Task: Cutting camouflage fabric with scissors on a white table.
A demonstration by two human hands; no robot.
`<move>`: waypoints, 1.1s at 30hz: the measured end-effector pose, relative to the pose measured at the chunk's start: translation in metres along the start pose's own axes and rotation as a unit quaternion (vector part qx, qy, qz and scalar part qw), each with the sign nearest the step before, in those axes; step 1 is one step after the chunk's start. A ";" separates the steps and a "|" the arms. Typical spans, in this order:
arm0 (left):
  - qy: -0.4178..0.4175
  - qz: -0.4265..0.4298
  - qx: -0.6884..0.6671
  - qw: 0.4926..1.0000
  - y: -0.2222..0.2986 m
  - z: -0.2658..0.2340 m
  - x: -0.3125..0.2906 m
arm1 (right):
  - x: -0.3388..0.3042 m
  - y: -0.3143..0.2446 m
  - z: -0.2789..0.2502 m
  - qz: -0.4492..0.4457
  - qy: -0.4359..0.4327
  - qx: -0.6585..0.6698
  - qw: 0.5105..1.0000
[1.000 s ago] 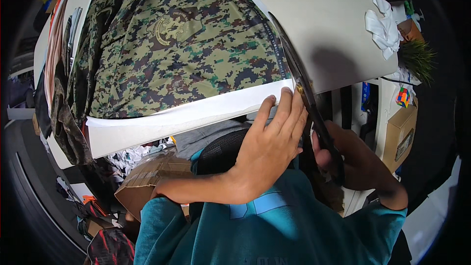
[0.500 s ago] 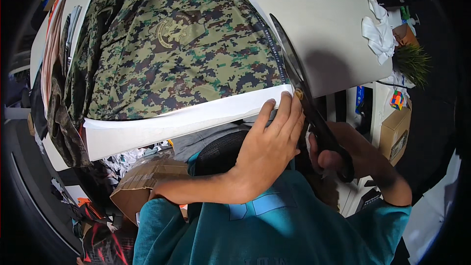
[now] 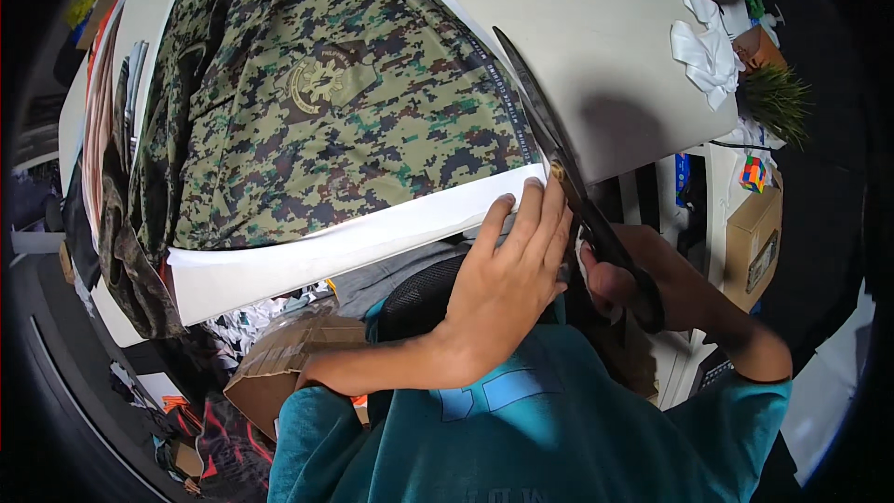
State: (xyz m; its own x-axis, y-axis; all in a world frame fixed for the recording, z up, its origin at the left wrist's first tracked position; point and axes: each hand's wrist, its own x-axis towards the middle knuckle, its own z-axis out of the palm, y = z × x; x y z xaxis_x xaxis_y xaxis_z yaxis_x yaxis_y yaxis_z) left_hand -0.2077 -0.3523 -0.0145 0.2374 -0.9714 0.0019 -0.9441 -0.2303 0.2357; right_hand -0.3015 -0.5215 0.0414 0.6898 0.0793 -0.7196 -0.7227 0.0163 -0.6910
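Note:
A camouflage-printed fabric piece (image 3: 372, 149) with a round emblem and a white border (image 3: 372, 219) lies across the table. On that border near its right corner rests my left hand (image 3: 503, 270), its fingers stretched out flat and holding nothing. My right hand (image 3: 619, 279) is wrapped round the handles of large black scissors (image 3: 579, 191), just beyond the table's near edge. The blades point away from me along the fabric's right edge, close to the dark strip with lettering. Whether the fabric lies between the blades is hard to tell. The scissors' handles partly hide my right fingers.
Striped and camouflage cloths (image 3: 107, 130) hang over the table's left side. A crumpled white cloth or paper (image 3: 706, 51) lies at the right edge. Below stand a cardboard box (image 3: 279, 349) and white scraps (image 3: 261, 317). At right are a puzzle cube (image 3: 752, 173), another box (image 3: 752, 247) and a plant (image 3: 775, 104).
The whole view has turned slightly, shifting the table and fabric in the picture. My left hand stays on the white border, and my right hand keeps hold of the scissors beside the fabric's edge.

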 end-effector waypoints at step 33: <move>-0.036 -0.013 -0.033 0.999 0.001 -0.003 0.001 | 0.016 -0.011 -0.002 -0.117 0.067 -0.022 0.991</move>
State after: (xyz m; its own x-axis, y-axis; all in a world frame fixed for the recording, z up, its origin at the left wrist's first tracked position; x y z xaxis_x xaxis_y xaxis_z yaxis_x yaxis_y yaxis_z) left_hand -0.2076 -0.3537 -0.0112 0.2417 -0.9675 -0.0749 -0.9201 -0.2530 0.2990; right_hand -0.2825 -0.5225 0.0379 0.8399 -0.0551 -0.5400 -0.5418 -0.0256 -0.8401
